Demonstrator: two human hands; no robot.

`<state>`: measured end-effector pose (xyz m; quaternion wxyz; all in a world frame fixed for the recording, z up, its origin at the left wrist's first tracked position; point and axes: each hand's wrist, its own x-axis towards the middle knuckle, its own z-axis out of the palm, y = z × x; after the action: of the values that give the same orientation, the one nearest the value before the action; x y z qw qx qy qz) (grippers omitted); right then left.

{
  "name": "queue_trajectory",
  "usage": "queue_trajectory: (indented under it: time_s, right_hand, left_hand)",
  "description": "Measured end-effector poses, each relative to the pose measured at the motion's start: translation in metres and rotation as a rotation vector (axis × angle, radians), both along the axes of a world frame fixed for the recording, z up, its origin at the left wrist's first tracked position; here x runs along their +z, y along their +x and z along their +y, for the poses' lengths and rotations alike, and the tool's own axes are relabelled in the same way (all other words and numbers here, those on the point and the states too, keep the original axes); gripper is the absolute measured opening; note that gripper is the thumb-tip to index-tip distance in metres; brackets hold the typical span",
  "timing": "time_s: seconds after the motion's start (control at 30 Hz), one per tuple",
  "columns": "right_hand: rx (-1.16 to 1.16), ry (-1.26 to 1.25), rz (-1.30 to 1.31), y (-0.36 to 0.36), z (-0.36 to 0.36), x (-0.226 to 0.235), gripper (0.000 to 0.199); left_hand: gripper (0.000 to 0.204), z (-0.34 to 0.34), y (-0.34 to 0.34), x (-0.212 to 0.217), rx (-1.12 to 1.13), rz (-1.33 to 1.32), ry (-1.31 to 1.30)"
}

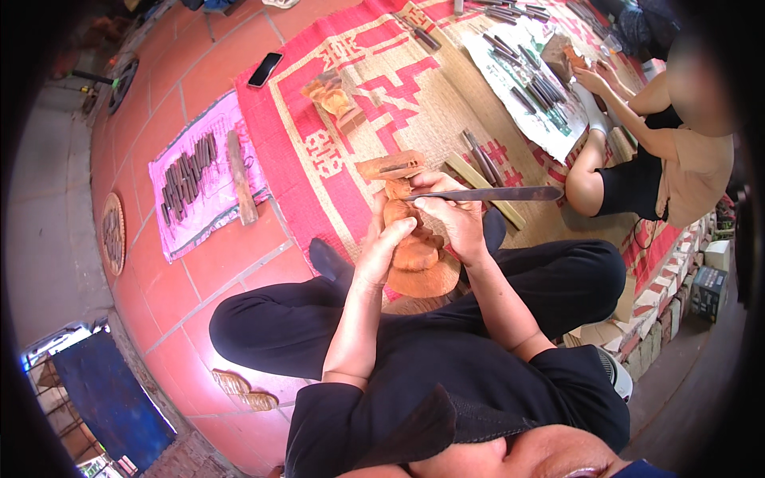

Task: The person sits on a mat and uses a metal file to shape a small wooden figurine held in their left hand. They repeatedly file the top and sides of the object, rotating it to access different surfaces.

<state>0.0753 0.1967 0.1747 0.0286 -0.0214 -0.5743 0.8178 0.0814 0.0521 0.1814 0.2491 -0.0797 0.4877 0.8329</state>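
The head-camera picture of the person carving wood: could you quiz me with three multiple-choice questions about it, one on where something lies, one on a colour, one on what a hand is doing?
1. Where does the black phone lie?
A. at the edge of the red woven mat
B. on the pink sheet
C. in the carver's lap

2. What colour is the sheet under the row of dark chisels on the left?
A. blue
B. pink
C. white

3. What is the right hand doing?
A. resting open on the knee
B. lifting the phone
C. gripping a long carving tool set against the wooden figure

Answers: 1 A, the phone sits on the mat's far corner; 2 B, the sheet is plainly pink; 3 C, the fingers close round the tool while the left hand steadies the figure.
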Motion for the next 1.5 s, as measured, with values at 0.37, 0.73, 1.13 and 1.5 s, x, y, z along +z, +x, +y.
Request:
queue_trajectory:
  time_s: [0.37, 0.73, 1.13, 1.5]
  right_hand:
    - [0.009, -0.003, 0.009, 0.0, 0.0, -0.005, 0.013]
    - [-0.011, 0.05, 0.025, -0.001, 0.001, -0.001, 0.018]
    - [-0.005, -0.019, -0.056, -0.001, 0.001, -0.006, 0.013]
    - [0.043, 0.193, 0.015, -0.003, 0.003, -0.013, 0.016]
  left_hand:
    - [0.085, -0.002, 0.0, -0.006, 0.034, -0.021, -0.022]
    - [0.081, 0.003, -0.002, 0.004, 0.033, -0.002, -0.006]
    - [0.078, 0.002, 0.0, -0.007, 0.074, -0.023, -0.018]
    - [0.086, 0.0, -0.003, 0.001, 0.013, -0.021, -0.034]
